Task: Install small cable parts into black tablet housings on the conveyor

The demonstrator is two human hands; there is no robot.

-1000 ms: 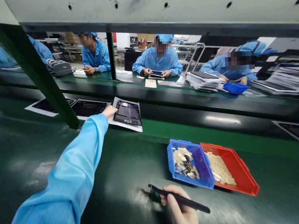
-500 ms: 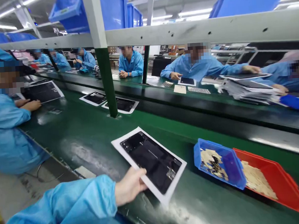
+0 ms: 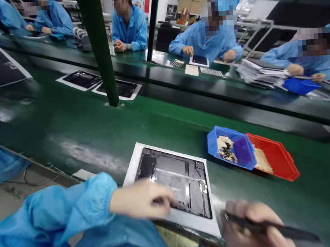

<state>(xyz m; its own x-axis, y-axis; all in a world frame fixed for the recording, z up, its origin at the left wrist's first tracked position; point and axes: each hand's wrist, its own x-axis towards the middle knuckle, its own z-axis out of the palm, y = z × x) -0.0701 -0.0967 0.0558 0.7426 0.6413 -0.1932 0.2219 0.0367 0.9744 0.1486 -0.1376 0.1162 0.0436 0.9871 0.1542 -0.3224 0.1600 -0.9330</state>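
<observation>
An opened tablet housing (image 3: 196, 207), with its inner parts showing, lies on a white sheet (image 3: 216, 224) on the green bench in front of me. My left hand (image 3: 143, 199) hovers over its near left part, blurred, with the thumb and fingers apart and nothing seen in them. Whether the fingertips touch the tablet I cannot tell. To the right of the sheet, my right hand (image 3: 255, 222) is closed around a slim black tool (image 3: 289, 230), its tip pointing left towards the tablet. Motion blur hides the tool's exact kind.
A blue bin (image 3: 243, 154) with pale and black scraps stands beside a red bin (image 3: 281, 161) with pale pieces. A green post (image 3: 100, 53) rises behind, near two more tablets on sheets. Across the bench, co-workers (image 3: 204, 42) sit near a paper stack (image 3: 259, 73).
The view has tilted down. The tablet, earlier tilted in my left hand, now lies flat on the bench, and my left hand has let go. My right hand has come in holding the black tool.
</observation>
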